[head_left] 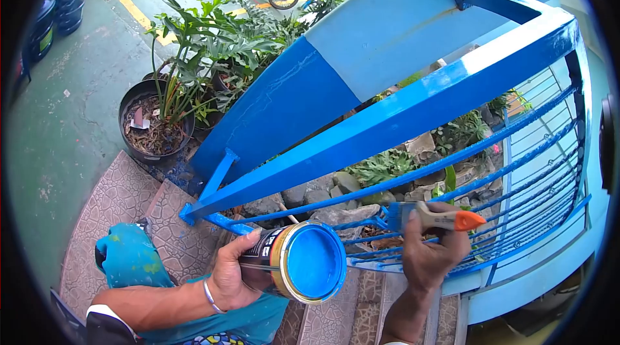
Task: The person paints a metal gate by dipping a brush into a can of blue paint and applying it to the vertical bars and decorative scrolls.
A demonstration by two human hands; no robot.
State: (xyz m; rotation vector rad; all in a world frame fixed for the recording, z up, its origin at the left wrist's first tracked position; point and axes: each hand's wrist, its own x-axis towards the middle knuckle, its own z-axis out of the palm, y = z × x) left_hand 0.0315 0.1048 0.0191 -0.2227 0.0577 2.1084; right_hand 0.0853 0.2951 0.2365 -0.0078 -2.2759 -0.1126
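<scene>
The round metal paint tin (303, 261) has a shiny brass-coloured rim and holds smooth, glossy blue paint, while the blue-painted metal railing (387, 126) gleams wet and slick. The flat paintbrush (433, 217) has a pale wood-like handle tipped in matt orange plastic. The patterned stone steps (129, 203) look rough and matt.

A paint can (303, 261) is held left of a brush (433, 217), before a railing (413, 125); potted plants (174, 99) are set behind it, on the floor (64, 119).
</scene>
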